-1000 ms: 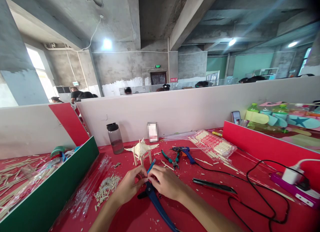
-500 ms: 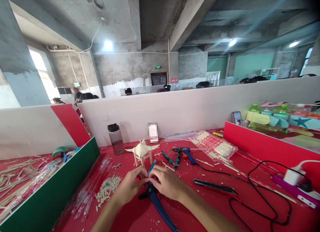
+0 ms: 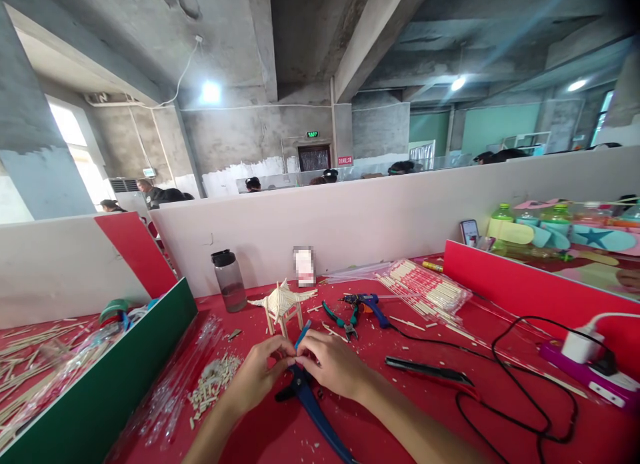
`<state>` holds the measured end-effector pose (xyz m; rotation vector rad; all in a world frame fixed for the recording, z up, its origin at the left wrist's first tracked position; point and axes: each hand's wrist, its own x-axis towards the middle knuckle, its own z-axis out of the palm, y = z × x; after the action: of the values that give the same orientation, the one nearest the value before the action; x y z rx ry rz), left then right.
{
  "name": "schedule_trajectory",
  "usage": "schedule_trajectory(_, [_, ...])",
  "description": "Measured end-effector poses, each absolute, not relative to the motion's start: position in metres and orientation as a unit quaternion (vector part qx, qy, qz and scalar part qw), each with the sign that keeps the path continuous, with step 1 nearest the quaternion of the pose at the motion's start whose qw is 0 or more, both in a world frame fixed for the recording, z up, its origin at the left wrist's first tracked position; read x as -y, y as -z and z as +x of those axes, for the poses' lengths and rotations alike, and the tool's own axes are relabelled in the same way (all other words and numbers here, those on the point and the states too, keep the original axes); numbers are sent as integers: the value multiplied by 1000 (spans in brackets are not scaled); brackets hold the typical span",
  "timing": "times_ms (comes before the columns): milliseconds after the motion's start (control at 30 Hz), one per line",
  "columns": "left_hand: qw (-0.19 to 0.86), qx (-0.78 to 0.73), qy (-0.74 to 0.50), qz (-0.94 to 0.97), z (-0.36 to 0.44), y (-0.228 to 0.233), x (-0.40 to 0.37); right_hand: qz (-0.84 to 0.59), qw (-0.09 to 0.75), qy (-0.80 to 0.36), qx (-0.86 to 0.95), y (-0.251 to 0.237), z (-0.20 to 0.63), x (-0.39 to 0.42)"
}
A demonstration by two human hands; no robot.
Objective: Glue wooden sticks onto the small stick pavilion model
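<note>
Meeting at the lower centre of the head view, the left hand and the right hand have their fingertips pinched together over the blue-handled cutters. The fingers of both are curled closed around something too small to make out, so what they grip cannot be told. The cutters lie on the red table beneath the hands, with one blue handle running down toward the bottom edge of the frame and a short blue tip showing above the fingers.

Just above the hands stands a small pavilion model of wooden sticks, upright on thin legs. To its left, a dark-capped water bottle stands near the white partition. To the right of the model lie green-handled pliers and, beside them, a blue glue gun, its black cable looping across the right of the frame. A bag of wooden sticks lies at centre right, near the red divider.

Left of the hands is a pile of short stick offcuts, with clear plastic sleeves beside the green divider. A black flat tool lies to the right of the right hand, apart from it.
</note>
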<state>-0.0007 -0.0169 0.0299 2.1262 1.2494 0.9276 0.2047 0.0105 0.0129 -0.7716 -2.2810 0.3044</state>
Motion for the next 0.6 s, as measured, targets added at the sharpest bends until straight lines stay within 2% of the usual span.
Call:
schedule_trajectory(167, [206, -472, -350, 782, -13, -30, 9, -404, 350, -83, 841, -11, 223, -37])
schedule_trajectory(333, [147, -505, -392, 755, -30, -22, -6, -530, 270, -49, 802, -7, 256, -66])
schedule_trajectory(467, [153, -518, -421, 729, -40, -3, -18, -581, 204, -49, 787, -3, 268, -74])
schedule_trajectory(600, [169, -540, -400, 721, -42, 14, -27, -626, 199, -38, 753, -6, 278, -80])
